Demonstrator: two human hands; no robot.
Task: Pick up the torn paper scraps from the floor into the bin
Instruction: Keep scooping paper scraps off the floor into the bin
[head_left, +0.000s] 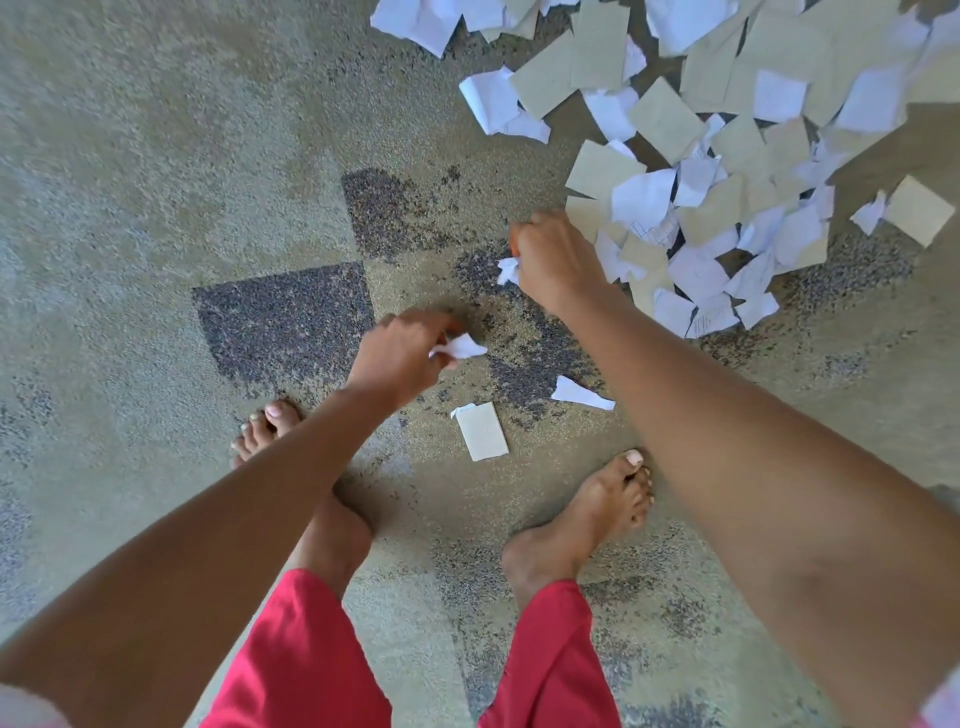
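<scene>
- A wide heap of torn white and beige paper scraps (727, 156) lies on the speckled grey-green carpet floor (156, 208), upper right.
- Right hand (556, 260): fingers clenched on a crumpled white scrap (508, 270) beside the heap.
- Left hand (400, 353): fingers pinching another white scrap (462, 347).
- A beige rectangular scrap (482, 431) and a small white torn scrap (579, 393) lie loose between the feet and hands.

A mottled beige-and-grey speckled carpet floor (156, 156) carries a wide heap of white and tan torn paper scraps (727, 156), a tan rectangular card (483, 431), a white scrap (579, 393) and two bare feet (587, 514).

Bright, even daylight — soft shadows, wide-angle edge distortion.
</scene>
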